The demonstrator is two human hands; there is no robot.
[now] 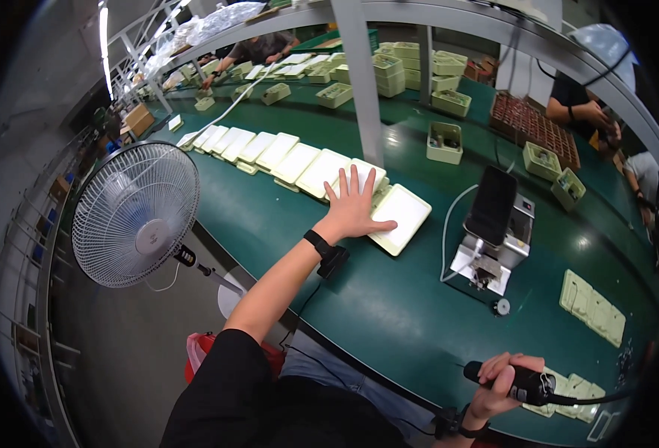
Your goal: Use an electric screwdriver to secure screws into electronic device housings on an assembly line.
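My left hand (352,209) reaches forward with its fingers spread over the near end of a row of pale green cases with white faces. Its thumb lies on the nearest case (402,224), while the other fingers rest at the case behind. My right hand (499,396) is wrapped round a black corded electric screwdriver (527,385) near the front right of the bench. The screwdriver's thin bit points left. Below and beside that hand lie pale green moulded parts (583,390), partly hidden by the tool and its cord.
A small metal machine (522,228) with a black phone (491,205) on it stands centre right. More moulded parts (592,308) lie at right. Bins (445,153) and a brown divided tray (531,123) stand behind. A fan (135,216) is at left. Other people work across the green bench (329,299).
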